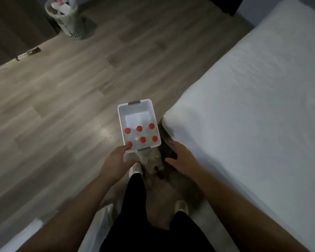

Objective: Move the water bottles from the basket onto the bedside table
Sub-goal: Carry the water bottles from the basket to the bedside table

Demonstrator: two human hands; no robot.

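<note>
The white basket (119, 122) sits just below the middle of the frame, apparently on the floor (71, 88) beside the near corner of the bed (253, 106). Six red-capped bottles (139, 128) stand upright in its lower half, in two rows of three, and its upper half is bare. The left hand (116, 160) reaches down to the basket's lower left corner, its fingers at the cap of the corner bottle (129, 143); blur hides whether they already pinch it or only touch. The right hand (182, 159) hangs to the right of the basket, near the bed corner, fingers straight and spread, holding nothing. A perforated bin (67, 20) stands in the upper left of the frame. The step in hand looks like the first pick, with no bottle visibly out yet. The next move likely calls for a firm hold round that bottle's neck and a straight lift clear of its neighbours. The bedside table is not in view, so the person would have to turn to find it.
</note>
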